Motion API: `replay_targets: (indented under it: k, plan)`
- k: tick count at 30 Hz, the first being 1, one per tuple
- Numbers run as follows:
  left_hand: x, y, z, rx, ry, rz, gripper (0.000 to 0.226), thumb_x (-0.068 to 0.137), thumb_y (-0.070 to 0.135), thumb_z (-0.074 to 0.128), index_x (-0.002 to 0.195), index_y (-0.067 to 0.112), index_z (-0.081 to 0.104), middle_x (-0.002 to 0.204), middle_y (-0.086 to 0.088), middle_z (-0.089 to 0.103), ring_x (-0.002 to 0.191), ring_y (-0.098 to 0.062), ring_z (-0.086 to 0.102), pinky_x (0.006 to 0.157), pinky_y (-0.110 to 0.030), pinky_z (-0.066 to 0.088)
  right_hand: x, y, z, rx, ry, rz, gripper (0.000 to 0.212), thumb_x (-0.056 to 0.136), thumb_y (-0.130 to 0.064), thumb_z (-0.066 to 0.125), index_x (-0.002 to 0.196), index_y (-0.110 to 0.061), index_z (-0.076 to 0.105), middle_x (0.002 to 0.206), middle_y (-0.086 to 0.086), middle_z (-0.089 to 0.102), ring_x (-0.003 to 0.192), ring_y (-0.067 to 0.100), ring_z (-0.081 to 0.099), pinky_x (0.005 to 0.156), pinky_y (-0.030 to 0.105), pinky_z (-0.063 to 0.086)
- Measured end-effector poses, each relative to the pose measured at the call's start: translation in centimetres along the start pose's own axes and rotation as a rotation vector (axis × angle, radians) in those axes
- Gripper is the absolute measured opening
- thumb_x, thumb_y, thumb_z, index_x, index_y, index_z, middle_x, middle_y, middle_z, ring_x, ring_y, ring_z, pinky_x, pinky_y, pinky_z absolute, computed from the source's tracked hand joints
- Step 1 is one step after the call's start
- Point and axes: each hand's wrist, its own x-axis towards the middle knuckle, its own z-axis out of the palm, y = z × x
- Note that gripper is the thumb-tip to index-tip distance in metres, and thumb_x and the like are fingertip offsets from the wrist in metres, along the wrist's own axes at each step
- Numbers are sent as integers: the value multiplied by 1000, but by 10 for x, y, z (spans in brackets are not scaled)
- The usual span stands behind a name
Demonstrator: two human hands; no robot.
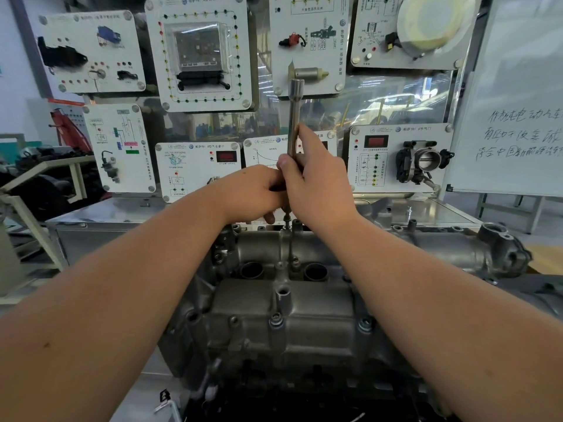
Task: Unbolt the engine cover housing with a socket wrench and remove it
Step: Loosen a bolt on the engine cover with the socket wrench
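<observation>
The grey metal engine cover housing (283,324) fills the lower middle of the head view, with several bolts along its edges and two round wells near its far side. A silver socket wrench (295,117) stands upright above the housing's far edge, its socket end pointing up. My right hand (316,184) grips the wrench shaft. My left hand (253,193) is curled round the tool's lower part, pressed against my right hand. A thin dark stem (288,236) runs down from the hands to a bolt at the housing's far side. The hands hide the tool's middle.
Behind the engine stands a board of white training panels (198,53) with sensors and a throttle body (423,161). A whiteboard (518,117) with handwriting is at the right. The engine rests on a metal bench (100,214). A small tool (166,402) lies at the bottom left.
</observation>
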Motion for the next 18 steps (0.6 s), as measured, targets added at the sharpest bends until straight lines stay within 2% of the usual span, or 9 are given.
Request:
replay_targets:
  k: [2,4,6,8,11,13,14,16,18]
  plan:
    - [1,0,0,24,3,3,27,98,20,55,79,38,60,69,22,70,65,-4,71,66,-18,53,0,1,0,9,1,5,53,103,-23,50,153,-20,33,84,6,70,80,22,66,73,36,52]
    - [1,0,-1,44,15,9,28,96,17,55,77,37,60,68,26,69,61,2,67,56,-12,49,-2,0,1,4,-5,2,54,104,-23,48,155,-19,29,88,9,71,82,24,66,75,40,54]
    - [1,0,-1,59,33,10,31,93,15,56,71,37,59,63,28,66,55,6,62,48,-7,42,-4,-1,3,-3,-7,-14,52,105,-25,47,154,-18,31,91,9,72,83,25,66,77,42,54]
    - [0,-1,-1,77,36,8,32,91,15,57,68,37,58,59,26,65,55,6,61,47,-7,42,-5,-3,3,8,-2,-19,48,103,-28,51,149,-19,39,98,7,73,92,24,67,83,40,53]
    - [1,-1,0,90,24,-13,24,91,17,57,73,32,62,63,12,70,62,-2,67,57,-18,49,-3,-4,3,-9,43,-57,28,100,-23,57,126,-12,58,99,2,70,93,19,63,85,32,49]
    - [1,0,0,65,6,-19,25,92,16,54,75,33,63,66,18,71,67,-5,70,65,-26,51,-3,-4,2,-22,65,-67,16,101,-19,56,110,-7,60,90,2,67,85,21,60,80,34,47]
    - [0,0,-1,42,-3,-15,29,94,15,53,76,36,62,67,26,69,68,-5,71,67,-27,52,-3,-3,2,-31,59,-60,17,101,-19,55,111,-6,60,89,4,67,84,23,61,80,37,48]
    - [-1,0,-1,20,-17,-3,30,96,15,53,79,39,61,69,34,67,68,-3,72,72,-28,55,-2,-4,1,-48,28,-40,29,103,-20,51,130,-9,55,93,6,70,88,26,63,82,43,50]
    - [-1,0,-2,32,-17,-1,28,96,16,54,80,39,61,69,36,66,67,-1,71,74,-30,57,-3,-5,0,-38,-5,-13,47,104,-21,48,150,-16,38,95,8,71,88,26,66,81,44,53]
